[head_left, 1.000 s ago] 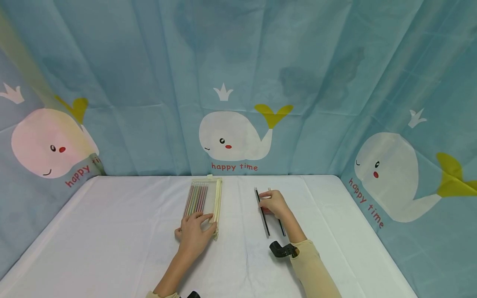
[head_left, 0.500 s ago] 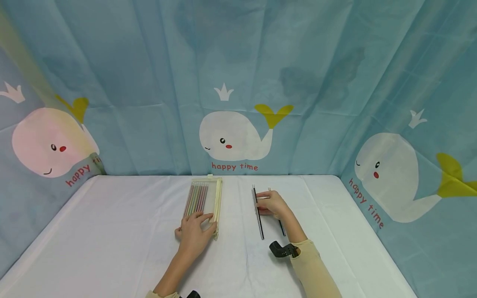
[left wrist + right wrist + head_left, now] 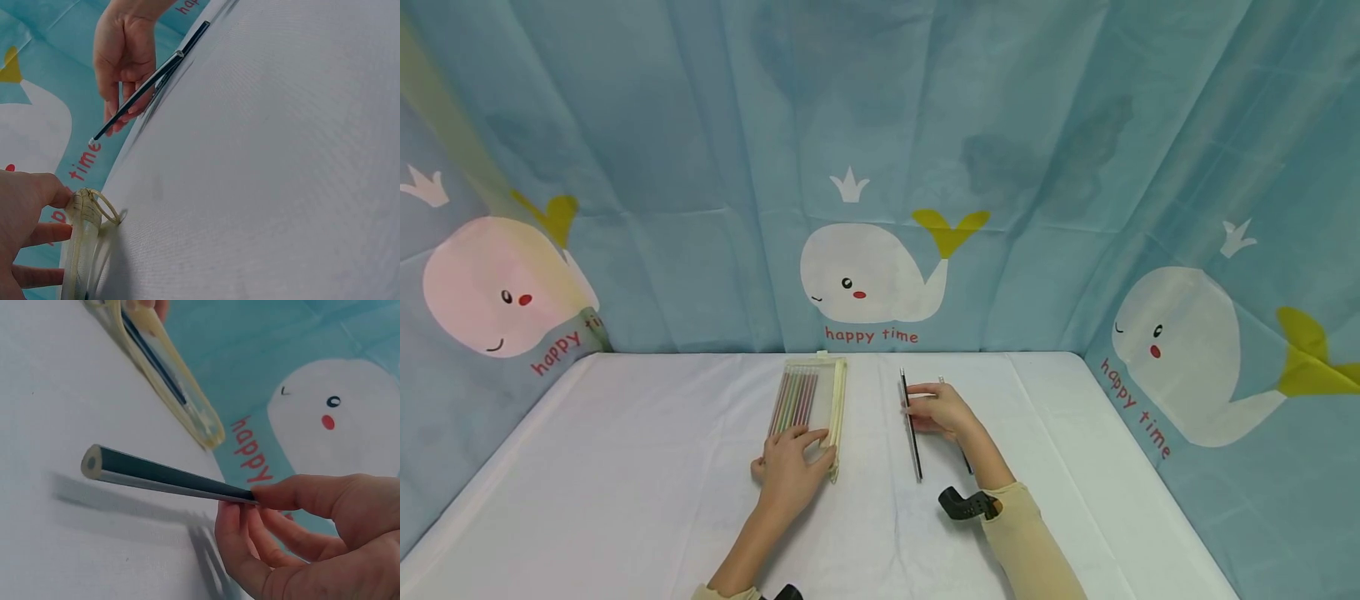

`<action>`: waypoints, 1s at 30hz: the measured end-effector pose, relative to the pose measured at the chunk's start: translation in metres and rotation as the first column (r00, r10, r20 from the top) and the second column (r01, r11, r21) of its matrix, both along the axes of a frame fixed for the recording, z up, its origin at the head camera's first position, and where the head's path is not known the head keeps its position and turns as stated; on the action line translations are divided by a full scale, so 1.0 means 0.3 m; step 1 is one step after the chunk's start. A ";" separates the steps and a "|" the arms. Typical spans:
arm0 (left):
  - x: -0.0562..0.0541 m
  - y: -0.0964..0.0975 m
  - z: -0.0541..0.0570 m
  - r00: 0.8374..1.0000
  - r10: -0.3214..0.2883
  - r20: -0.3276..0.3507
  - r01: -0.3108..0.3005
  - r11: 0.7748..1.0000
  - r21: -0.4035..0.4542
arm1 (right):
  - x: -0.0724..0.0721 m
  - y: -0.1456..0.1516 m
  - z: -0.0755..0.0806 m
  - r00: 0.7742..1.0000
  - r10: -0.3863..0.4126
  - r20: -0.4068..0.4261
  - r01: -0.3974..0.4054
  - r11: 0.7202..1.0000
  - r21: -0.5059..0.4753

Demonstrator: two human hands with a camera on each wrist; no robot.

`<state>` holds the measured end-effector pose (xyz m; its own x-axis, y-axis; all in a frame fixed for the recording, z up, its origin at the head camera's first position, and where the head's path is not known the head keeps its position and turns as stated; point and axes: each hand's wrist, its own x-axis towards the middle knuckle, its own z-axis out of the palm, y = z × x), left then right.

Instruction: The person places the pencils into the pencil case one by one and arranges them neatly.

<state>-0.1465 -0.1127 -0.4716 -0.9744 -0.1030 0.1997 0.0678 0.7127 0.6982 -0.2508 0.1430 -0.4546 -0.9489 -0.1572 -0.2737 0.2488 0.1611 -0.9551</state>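
Observation:
A clear, cream-edged zip pencil case (image 3: pixel 825 387) lies flat on the table, with several coloured pencils (image 3: pixel 793 400) side by side in it. Its near end is gripped by my left hand (image 3: pixel 793 471); in the left wrist view thumb and fingers close on the case's zip edge (image 3: pixel 81 250). Between thumb and fingertips my right hand (image 3: pixel 946 412) pinches a dark pencil (image 3: pixel 162 475), raised above the cloth and to the right of the case. A second dark pencil (image 3: pixel 966 459) lies on the table, partly hidden beneath the right hand.
White cloth (image 3: pixel 602 483) covers the table. Behind and at both sides hangs a blue curtain (image 3: pixel 700 275) printed with whales. A black wrist camera (image 3: pixel 967 504) sticks out from the right sleeve.
My right hand has shifted left with the dark pencil, towards the case, away from the second pencil. The left hand and the case have stayed put.

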 end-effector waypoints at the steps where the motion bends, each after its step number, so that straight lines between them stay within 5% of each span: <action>1: 0.000 -0.001 -0.001 1.000 0.001 0.004 -0.001 1.000 -0.002 | 0.000 -0.003 0.000 1.000 0.001 -0.001 -0.001 1.000 -0.007; 30: -0.001 0.002 -0.001 1.000 0.025 0.012 -0.025 1.000 -0.015 | 0.018 -0.128 -0.013 0.993 0.030 -0.116 -0.037 0.997 -0.061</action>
